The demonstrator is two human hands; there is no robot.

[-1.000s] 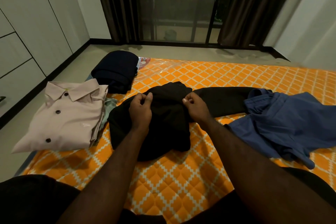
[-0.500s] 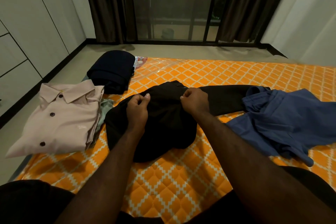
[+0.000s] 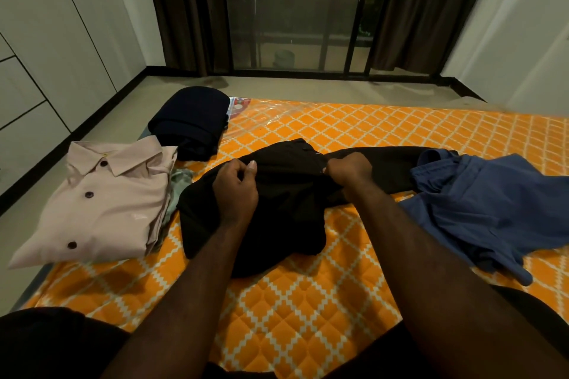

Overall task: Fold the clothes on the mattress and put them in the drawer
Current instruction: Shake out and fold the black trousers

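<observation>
We grip the black garment (image 3: 289, 209) w/ both hands, approx. mid-mattress (image 3: 308, 317). Left hand (image 3: 237, 188): thumb & fingers curled, pinching a fold at the garment's far edge. Right hand (image 3: 348, 171): fingers curled tight on the fabric, knuckles up, just right of the left. The garment lies bunched. Left of it is a folded pink shirt (image 3: 107, 203); far left, a folded navy item (image 3: 191, 120). On the right, a crumpled blue garment (image 3: 486, 203) touches the black one's end.

Dim indoor light, wide-angle edge bending, slight blur at right
</observation>
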